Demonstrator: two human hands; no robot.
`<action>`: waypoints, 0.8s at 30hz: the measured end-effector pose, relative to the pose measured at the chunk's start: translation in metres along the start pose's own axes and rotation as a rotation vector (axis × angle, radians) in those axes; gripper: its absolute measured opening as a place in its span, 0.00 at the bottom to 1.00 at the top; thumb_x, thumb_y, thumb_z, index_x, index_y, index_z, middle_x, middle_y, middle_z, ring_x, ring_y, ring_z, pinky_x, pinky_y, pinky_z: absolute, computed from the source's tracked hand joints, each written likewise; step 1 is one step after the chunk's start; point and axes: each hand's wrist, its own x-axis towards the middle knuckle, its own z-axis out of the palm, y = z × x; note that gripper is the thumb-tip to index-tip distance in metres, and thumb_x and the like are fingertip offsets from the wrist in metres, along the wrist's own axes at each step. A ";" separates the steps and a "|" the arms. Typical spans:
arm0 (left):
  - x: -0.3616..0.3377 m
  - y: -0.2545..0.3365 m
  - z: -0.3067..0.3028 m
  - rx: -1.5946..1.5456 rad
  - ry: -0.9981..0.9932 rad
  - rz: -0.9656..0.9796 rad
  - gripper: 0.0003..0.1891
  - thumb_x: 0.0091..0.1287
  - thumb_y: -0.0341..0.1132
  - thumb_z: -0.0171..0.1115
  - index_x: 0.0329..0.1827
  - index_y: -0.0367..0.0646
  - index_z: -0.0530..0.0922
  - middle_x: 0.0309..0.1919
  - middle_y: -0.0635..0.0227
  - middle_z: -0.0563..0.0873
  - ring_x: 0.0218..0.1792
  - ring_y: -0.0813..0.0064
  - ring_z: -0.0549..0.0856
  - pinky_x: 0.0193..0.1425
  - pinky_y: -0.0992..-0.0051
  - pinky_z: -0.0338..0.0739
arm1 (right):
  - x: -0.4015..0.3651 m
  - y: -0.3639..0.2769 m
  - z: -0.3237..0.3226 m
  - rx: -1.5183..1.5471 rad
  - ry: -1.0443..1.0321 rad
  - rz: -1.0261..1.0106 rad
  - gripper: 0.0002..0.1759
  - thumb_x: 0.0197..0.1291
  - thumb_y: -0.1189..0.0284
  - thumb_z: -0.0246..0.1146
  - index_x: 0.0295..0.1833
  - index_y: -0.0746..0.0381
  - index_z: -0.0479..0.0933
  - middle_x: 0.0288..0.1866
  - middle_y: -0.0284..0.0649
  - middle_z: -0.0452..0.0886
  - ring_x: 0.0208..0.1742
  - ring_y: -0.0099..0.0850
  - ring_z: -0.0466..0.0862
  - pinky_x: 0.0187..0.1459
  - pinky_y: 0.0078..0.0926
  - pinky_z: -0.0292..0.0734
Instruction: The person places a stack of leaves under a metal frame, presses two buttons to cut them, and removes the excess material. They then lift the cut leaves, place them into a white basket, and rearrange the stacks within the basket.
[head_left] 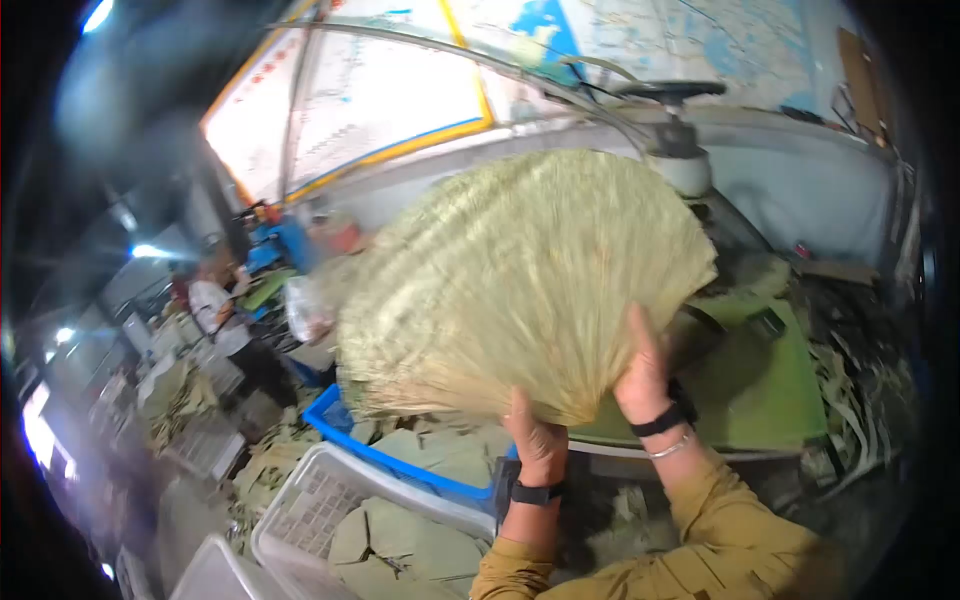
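Observation:
A large, pale yellow-green fan-shaped bundle (pixel 540 280) fills the middle of the view, with fine lines running out from its lower edge. It looks like many thin sheets spread out; the exact material I cannot make out. My left hand (pixel 537 440) grips its lower edge, thumb up on the near face and fingers hidden behind. At the lower right edge, my right hand (pixel 643 380) holds it in the same way, thumb pointing up. The bundle is raised above a green work surface (pixel 750 385), partly covering it.
A blue crate (pixel 400 463) and a white basket (pixel 300 500), both with flat green pieces, stand below left. Behind the bundle is a machine with a black handwheel (pixel 672 92). Scraps (pixel 850 410) lie at right. A person (pixel 225 320) stands at far left.

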 end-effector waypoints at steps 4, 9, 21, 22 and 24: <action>-0.008 -0.003 0.010 0.364 0.056 -0.117 0.34 0.67 0.43 0.60 0.73 0.39 0.59 0.65 0.56 0.71 0.63 0.59 0.74 0.67 0.58 0.69 | 0.006 -0.010 -0.021 -0.171 -0.023 0.116 0.24 0.59 0.66 0.69 0.57 0.67 0.74 0.54 0.35 0.79 0.50 0.24 0.77 0.54 0.29 0.73; -0.006 0.021 0.000 -0.011 0.120 -0.235 0.31 0.66 0.38 0.62 0.70 0.37 0.63 0.67 0.52 0.68 0.63 0.56 0.73 0.63 0.54 0.74 | 0.052 -0.073 -0.104 -1.222 -0.979 0.029 0.27 0.57 0.61 0.70 0.57 0.64 0.74 0.54 0.43 0.80 0.56 0.37 0.79 0.56 0.32 0.74; -0.035 -0.051 -0.028 0.299 0.387 -0.513 0.29 0.68 0.56 0.55 0.54 0.35 0.75 0.29 0.56 0.84 0.14 0.64 0.77 0.12 0.68 0.67 | 0.178 -0.032 -0.279 -1.880 -0.576 -0.162 0.09 0.55 0.72 0.57 0.40 0.61 0.79 0.29 0.44 0.76 0.33 0.43 0.79 0.34 0.42 0.75; -0.035 -0.058 -0.022 0.240 0.370 -0.558 0.29 0.68 0.55 0.54 0.58 0.35 0.74 0.37 0.53 0.84 0.21 0.61 0.80 0.19 0.65 0.73 | 0.175 -0.030 -0.303 -1.779 -0.554 -0.149 0.11 0.58 0.70 0.57 0.45 0.61 0.78 0.35 0.44 0.77 0.38 0.41 0.79 0.39 0.41 0.75; -0.032 -0.073 -0.004 0.139 0.416 -0.546 0.30 0.70 0.49 0.54 0.66 0.35 0.67 0.59 0.48 0.78 0.50 0.54 0.83 0.50 0.56 0.81 | 0.167 -0.010 -0.390 -1.543 -0.528 -0.280 0.17 0.64 0.66 0.56 0.55 0.60 0.76 0.47 0.45 0.79 0.49 0.38 0.80 0.48 0.39 0.76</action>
